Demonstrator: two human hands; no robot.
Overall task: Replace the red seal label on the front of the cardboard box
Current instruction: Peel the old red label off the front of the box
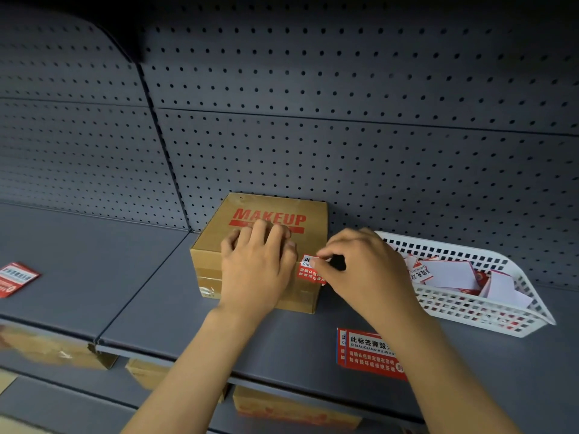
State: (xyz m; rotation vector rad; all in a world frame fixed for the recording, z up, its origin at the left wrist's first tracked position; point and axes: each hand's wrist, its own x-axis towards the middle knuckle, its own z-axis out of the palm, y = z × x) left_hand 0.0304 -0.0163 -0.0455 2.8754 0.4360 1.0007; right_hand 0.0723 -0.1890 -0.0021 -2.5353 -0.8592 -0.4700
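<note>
A brown cardboard box (216,242) printed with red "MAKEUP" stands on the grey shelf against the pegboard. My left hand (255,267) lies flat over its top front edge, fingers spread on the lid. A red and white seal label (308,272) sits on the box's front near the upper right corner. My right hand (360,270) pinches the label's top edge between thumb and forefinger. Two more red seal labels (371,355) lie on the shelf near its front edge, partly under my right forearm.
A white perforated basket (488,314) with loose labels and backing papers stands right of the box. Another red label (15,278) lies at the far left of the grey shelf (125,277). Cardboard boxes (291,408) show on the shelf below. The pegboard wall (344,136) closes the back.
</note>
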